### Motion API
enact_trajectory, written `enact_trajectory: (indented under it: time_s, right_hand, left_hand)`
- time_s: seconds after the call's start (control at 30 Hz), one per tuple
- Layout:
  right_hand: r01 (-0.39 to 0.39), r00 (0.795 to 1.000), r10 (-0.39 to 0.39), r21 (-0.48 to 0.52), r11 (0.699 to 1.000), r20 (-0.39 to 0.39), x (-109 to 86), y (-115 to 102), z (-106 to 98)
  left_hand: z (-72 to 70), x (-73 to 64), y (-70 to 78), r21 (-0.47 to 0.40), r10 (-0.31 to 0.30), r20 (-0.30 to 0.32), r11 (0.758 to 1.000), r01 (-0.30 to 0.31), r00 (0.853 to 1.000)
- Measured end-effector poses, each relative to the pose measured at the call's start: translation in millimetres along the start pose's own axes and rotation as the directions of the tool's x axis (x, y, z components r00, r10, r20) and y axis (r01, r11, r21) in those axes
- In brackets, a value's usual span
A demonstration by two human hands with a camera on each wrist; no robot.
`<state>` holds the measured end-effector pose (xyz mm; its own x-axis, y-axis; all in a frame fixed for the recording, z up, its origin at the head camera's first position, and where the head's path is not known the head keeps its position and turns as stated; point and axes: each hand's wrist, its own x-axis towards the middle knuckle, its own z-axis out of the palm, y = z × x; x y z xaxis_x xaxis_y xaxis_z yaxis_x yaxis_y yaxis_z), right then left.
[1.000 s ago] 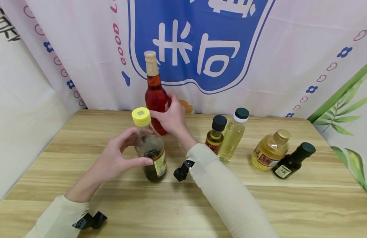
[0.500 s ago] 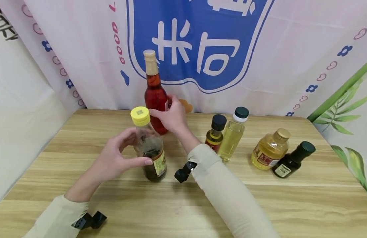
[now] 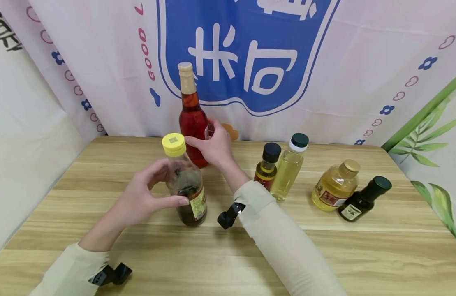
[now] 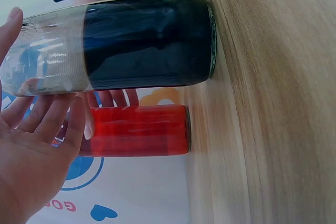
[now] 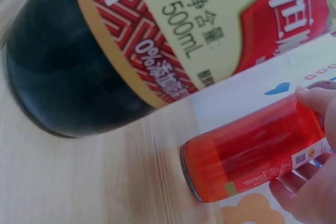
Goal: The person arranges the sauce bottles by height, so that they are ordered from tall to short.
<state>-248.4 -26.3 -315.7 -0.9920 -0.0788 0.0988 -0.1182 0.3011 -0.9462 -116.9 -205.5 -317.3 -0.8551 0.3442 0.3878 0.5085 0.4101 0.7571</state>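
Note:
A vinegar bottle (image 3: pixel 187 181) with a yellow cap and dark liquid stands upright near the table's middle left. My left hand (image 3: pixel 148 195) holds it around the upper body, thumb at the front, fingers behind. In the right wrist view its label (image 5: pixel 210 30) reads 500mL. Behind it rises a taller bottle of red liquid (image 3: pixel 192 123) with a cream-coloured neck. My right hand (image 3: pixel 214 146) grips that one from the right, thumb on the near side; its base (image 5: pixel 197 174) meets the table by the backdrop.
To the right stand a small black-capped oil bottle (image 3: pixel 265 174) and a tall pale oil bottle (image 3: pixel 288 170). Farther right are a squat golden oil bottle (image 3: pixel 335 189) and a dark green-capped bottle (image 3: pixel 362 201). A printed curtain (image 3: pixel 139 115) hangs at the back edge of the wooden table (image 3: pixel 220 263).

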Motion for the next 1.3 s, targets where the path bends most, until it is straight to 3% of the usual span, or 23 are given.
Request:
enact_trajectory:
  time_s: [0.37,0.67,1.03,1.3]
  right_hand:
    - [-0.012,1.000,0.012,0.041,0.999,-0.022,-5.5,-4.4,-3.7]
    - [0.025,0.998,-0.021,0.066,0.998,-0.054,-20.2,-27.5,-20.4]
    - [0.159,0.986,-0.151,0.114,0.981,-0.073,-52.2,-64.1,-63.9]
    - [0.114,0.993,-0.112,0.039,0.993,-0.039,-75.4,-81.2,-102.4]
  left_hand:
    - [0.6,1.1,0.2,-0.003,0.006,0.003,1.000,-0.006,1.000]
    - [0.9,2.1,1.4,-0.001,0.007,-0.003,1.000,-0.007,1.000]
    - [0.9,2.1,2.7,0.000,-0.011,-0.007,1.000,0.011,1.000]
    - [0.2,0.1,2.9,0.014,-0.019,-0.008,1.000,0.019,1.000]
